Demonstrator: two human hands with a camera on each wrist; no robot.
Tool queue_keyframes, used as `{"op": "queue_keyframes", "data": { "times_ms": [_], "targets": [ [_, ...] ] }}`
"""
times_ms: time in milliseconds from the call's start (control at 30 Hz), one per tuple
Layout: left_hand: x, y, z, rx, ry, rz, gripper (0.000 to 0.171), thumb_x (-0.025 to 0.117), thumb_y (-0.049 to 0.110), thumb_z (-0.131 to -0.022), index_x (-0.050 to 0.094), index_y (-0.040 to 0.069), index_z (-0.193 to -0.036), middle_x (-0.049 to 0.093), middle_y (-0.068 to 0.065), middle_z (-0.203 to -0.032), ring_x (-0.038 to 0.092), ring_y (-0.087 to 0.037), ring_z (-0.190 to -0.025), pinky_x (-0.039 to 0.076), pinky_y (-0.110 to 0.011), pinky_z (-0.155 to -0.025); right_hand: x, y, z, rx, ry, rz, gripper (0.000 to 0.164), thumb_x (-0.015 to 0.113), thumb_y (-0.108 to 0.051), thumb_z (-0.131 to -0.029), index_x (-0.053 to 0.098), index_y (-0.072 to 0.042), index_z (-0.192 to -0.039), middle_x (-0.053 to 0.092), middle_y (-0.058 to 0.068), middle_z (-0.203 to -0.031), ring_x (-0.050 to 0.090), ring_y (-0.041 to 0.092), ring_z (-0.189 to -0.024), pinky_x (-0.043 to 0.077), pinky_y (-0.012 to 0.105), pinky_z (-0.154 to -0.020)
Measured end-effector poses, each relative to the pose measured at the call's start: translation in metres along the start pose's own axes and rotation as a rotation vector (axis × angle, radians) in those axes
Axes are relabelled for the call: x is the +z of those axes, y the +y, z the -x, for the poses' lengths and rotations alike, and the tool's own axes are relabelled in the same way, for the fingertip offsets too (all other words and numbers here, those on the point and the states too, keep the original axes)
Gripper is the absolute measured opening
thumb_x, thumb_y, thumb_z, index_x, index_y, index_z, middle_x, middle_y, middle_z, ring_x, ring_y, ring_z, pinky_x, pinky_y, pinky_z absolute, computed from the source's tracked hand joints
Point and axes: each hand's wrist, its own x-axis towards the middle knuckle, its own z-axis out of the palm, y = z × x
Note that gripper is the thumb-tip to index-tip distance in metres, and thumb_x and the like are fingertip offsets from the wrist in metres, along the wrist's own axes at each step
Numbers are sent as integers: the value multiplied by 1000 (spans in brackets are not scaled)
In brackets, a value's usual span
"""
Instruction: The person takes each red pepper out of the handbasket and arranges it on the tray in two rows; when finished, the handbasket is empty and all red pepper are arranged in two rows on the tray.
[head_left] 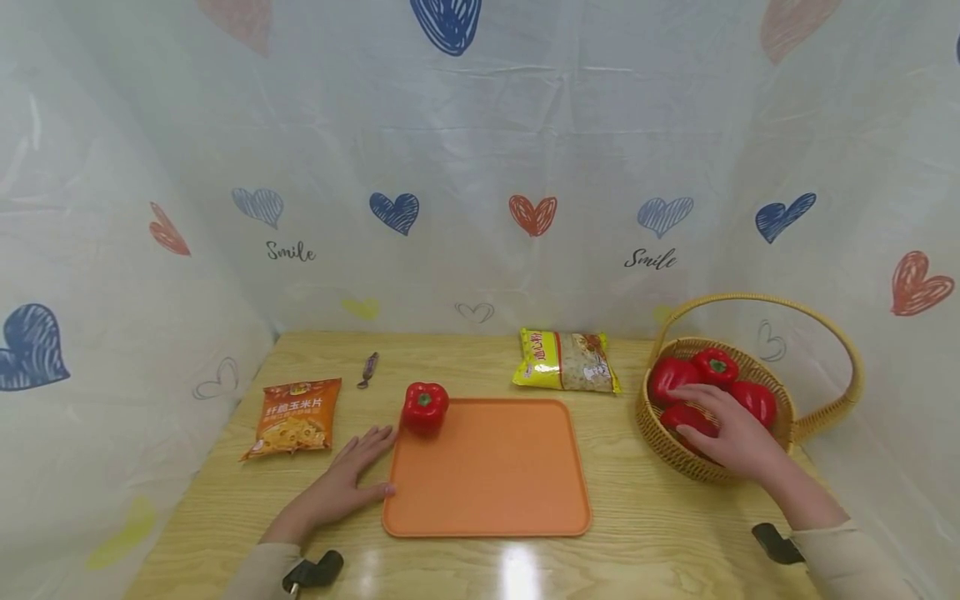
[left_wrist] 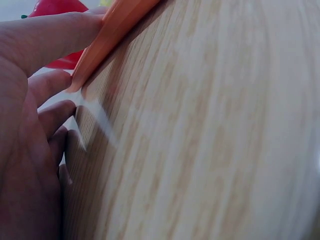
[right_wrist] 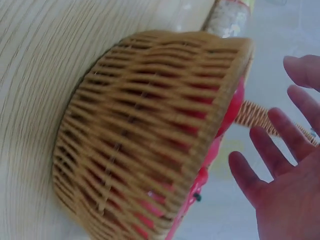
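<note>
On the right side of the table [head_left: 637,533], the R hand [head_left: 731,433] hung over a wicker basket [head_left: 675,457] w/ four red peppers [head_left: 753,402] in it. Via the R wrist cam I saw its fingers spread & fairly straight, just apart from the peppers, gripping nothing. The L hand [head_left: 348,479] lay beside the orange tray [head_left: 491,475], fingers likewise stretched out, thumb against the rim; nothing gripped there either. A fifth pepper [head_left: 425,408] sat stem up at the tray's far L corner.

Progress, as I judged it from my end: early. Just one pepper was on the tray, the other four were in the basket, & none was lifted.

Tabletop was pale wood-grain w/ a glare spot near the front. An orange snack bag [head_left: 296,417] lay on the L, a small dark item [head_left: 368,370] just beyond it (too tiny to ID), & a yellow bag [head_left: 566,361] toward the back, between tray & basket. Pale plastic sheeting [head_left: 480,150] covered the back & both sides, printed w/ coloured hearts & "Smile" twice. Couldn't see the room past it.
</note>
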Motion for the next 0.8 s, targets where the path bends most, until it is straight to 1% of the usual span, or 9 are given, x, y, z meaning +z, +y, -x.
{"op": "queue_keyframes", "data": {
  "times_ms": [133, 233, 400, 500, 633, 667, 800],
  "targets": [
    [0, 1, 0, 15, 9, -6, 76, 72, 38, -94, 40, 7, -156, 35, -18, -161, 19, -47, -150, -11, -12, -117, -2, 5, 1, 23, -66, -8, 53, 83, -15, -85, 63, -7, -133, 56, 25, -134, 51, 48, -123, 49, 70, -93],
    [1, 0, 0, 12, 9, -4, 77, 73, 38, -94, 40, 7, -156, 35, -18, -162, 19, -47, -150, -11, -12, -117, -2, 9, 2, 44, -117, -10, 53, 83, -14, -85, 63, -8, -133, 54, 26, -137, 50, 50, -124, 49, 70, -94],
    [0, -1, 0, -15, -7, 4, 79, 73, 39, -93, 39, 9, -158, 33, -15, -163, 17, -43, -152, -13, -13, -118, -1, 15, 3, 42, -180, -20, 53, 81, -9, -84, 62, -10, -134, 52, 27, -138, 48, 53, -126, 49, 70, -94],
    [0, -1, 0, -19, -7, 6, 78, 73, 39, -93, 39, 10, -158, 32, -15, -163, 17, -43, -152, -12, -14, -118, 1, 17, 3, 17, -198, -21, 53, 80, -7, -83, 63, -10, -133, 53, 26, -138, 48, 53, -126, 49, 70, -94],
    [1, -1, 0, -9, 3, 5, 77, 72, 39, -94, 40, 10, -157, 34, -15, -163, 18, -44, -152, -11, -14, -118, 2, 20, 2, -19, -214, -9, 53, 79, -3, -82, 63, -8, -133, 55, 26, -138, 49, 53, -126, 50, 69, -93],
    [1, -2, 0, 0, 6, 0, 76, 72, 39, -94, 40, 9, -157, 34, -16, -162, 19, -45, -151, -11, -14, -118, 3, 21, 1, -21, -217, -7, 54, 78, -1, -83, 63, -8, -134, 55, 26, -138, 48, 53, -126, 50, 69, -93],
    [1, -2, 0, -6, 3, 2, 77, 72, 39, -94, 40, 11, -157, 34, -14, -163, 18, -44, -152, -11, -12, -117, 3, 23, -2, -22, -233, -8, 56, 76, 0, -84, 60, -7, -137, 53, 27, -140, 47, 54, -127, 48, 70, -95]
  ]
}}
